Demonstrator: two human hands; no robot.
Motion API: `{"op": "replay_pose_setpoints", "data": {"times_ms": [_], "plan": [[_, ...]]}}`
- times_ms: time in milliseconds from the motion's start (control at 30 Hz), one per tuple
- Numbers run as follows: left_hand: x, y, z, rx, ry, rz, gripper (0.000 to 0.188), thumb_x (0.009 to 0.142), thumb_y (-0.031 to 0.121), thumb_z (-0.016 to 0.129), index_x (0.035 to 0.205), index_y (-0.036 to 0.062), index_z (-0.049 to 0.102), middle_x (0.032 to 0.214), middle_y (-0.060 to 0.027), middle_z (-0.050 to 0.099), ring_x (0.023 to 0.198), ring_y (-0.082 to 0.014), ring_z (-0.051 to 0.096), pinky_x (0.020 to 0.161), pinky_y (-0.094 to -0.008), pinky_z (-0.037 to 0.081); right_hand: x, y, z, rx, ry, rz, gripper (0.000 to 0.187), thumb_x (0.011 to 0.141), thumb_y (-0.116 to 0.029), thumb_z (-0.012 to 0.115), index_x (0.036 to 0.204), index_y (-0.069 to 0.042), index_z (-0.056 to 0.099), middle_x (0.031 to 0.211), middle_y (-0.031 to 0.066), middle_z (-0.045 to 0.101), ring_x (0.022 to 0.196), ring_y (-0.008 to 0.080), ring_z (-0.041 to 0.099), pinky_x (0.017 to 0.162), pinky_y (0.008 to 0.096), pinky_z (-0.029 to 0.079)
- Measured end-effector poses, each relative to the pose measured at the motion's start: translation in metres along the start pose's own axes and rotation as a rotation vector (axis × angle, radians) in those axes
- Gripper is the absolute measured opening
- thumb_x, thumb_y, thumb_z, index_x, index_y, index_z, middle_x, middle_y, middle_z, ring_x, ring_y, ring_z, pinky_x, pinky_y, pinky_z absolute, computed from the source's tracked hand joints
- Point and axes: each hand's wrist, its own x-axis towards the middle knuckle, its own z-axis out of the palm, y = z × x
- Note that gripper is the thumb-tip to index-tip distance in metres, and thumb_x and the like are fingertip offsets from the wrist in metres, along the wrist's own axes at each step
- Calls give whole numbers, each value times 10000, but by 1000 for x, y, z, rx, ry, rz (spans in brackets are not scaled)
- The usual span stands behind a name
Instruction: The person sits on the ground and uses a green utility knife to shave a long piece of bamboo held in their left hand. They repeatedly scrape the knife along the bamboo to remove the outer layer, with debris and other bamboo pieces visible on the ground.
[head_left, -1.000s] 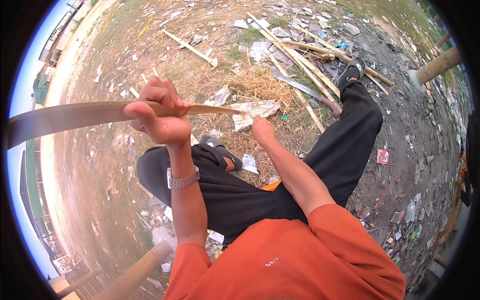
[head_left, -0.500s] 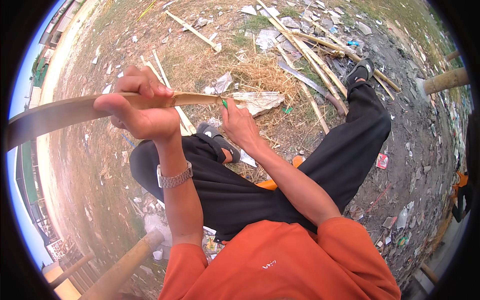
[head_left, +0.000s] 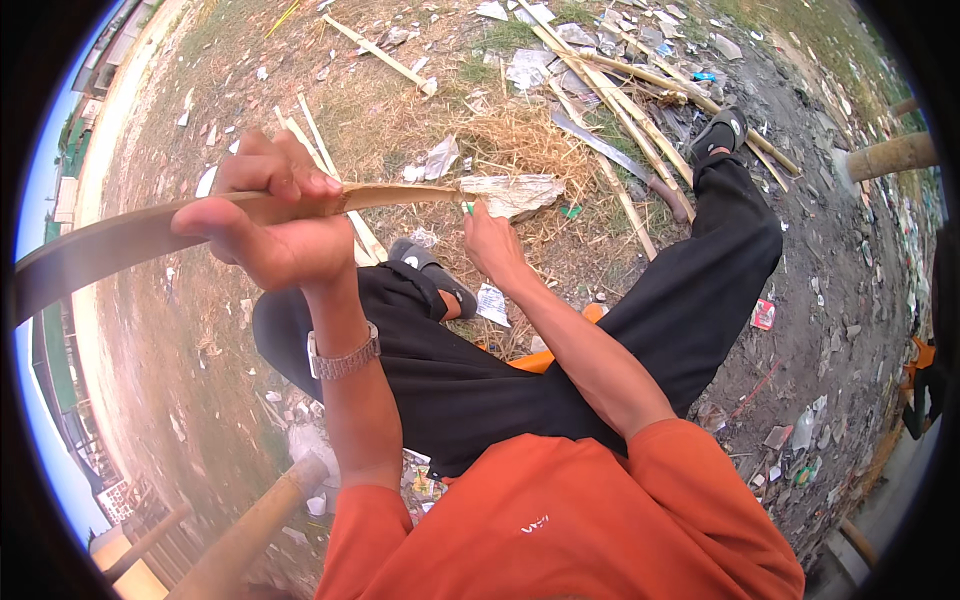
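A long bamboo strip (head_left: 400,195) runs from the far left edge across in front of me and tapers to a thin tip. My left hand (head_left: 285,215) is closed round it, palm turned up and thumb stuck out; a metal watch (head_left: 345,352) is on that wrist. At the tip, my right hand (head_left: 492,243) grips a small knife (head_left: 468,208), of which a bit of green handle shows. The knife's blade is mostly hidden against the strip.
Bamboo strips (head_left: 615,100) lie on the littered ground ahead, beside a curved machete (head_left: 610,150). Dry shavings (head_left: 525,140) and a pale flat wood piece (head_left: 510,193) lie beyond my right hand. Bamboo poles (head_left: 890,157) stand at right and lower left.
My right hand and the knife have slid a little to the right along the strip, to its tip. My left hand has shifted slightly left, still holding the strip.
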Motion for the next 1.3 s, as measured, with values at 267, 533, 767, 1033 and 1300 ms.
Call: {"op": "replay_pose_setpoints", "data": {"times_ms": [267, 533, 767, 1033, 1300], "plan": [[-5, 1, 9, 58, 20, 46, 679, 897, 678, 241, 555, 103, 354, 553, -5, 294, 448, -116, 354, 387, -202, 310, 13, 15, 24, -3, 22, 25, 254, 936, -246, 419, 988, -4, 477, 808, 308, 613, 814, 484, 606, 729, 559, 476], [2, 0, 9, 81, 90, 18, 669, 900, 673, 249, 557, 106, 345, 554, -4, 290, 437, -109, 331, 358, -202, 307, 21, 20, 35, -49, 18, 126, 275, 928, -240, 404, 979, 18, 483, 851, 314, 619, 839, 481, 611, 746, 553, 480], [-9, -3, 22, -55, -19, 78, 661, 924, 629, 270, 586, 74, 392, 540, -11, 319, 399, -100, 354, 333, -195, 295, 43, 136, 63, -316, -9, 330, 190, 907, -132, 440, 966, 12, 549, 908, 181, 668, 883, 317, 666, 744, 403, 545], [4, -5, 9, -16, -2, 114, 653, 934, 612, 266, 576, 81, 396, 528, -4, 308, 388, -96, 355, 347, -182, 300, 12, 149, 47, -122, 167, 411, 256, 938, -264, 425, 1030, -29, 474, 871, 231, 637, 851, 421, 622, 744, 512, 489], [3, -5, 13, 5, 44, 105, 644, 937, 606, 266, 585, 84, 400, 547, -7, 318, 391, -99, 367, 340, -182, 296, 26, 41, 32, 99, 34, -26, 211, 949, -280, 393, 1037, -88, 404, 748, 310, 588, 743, 510, 576, 703, 586, 443]]}}
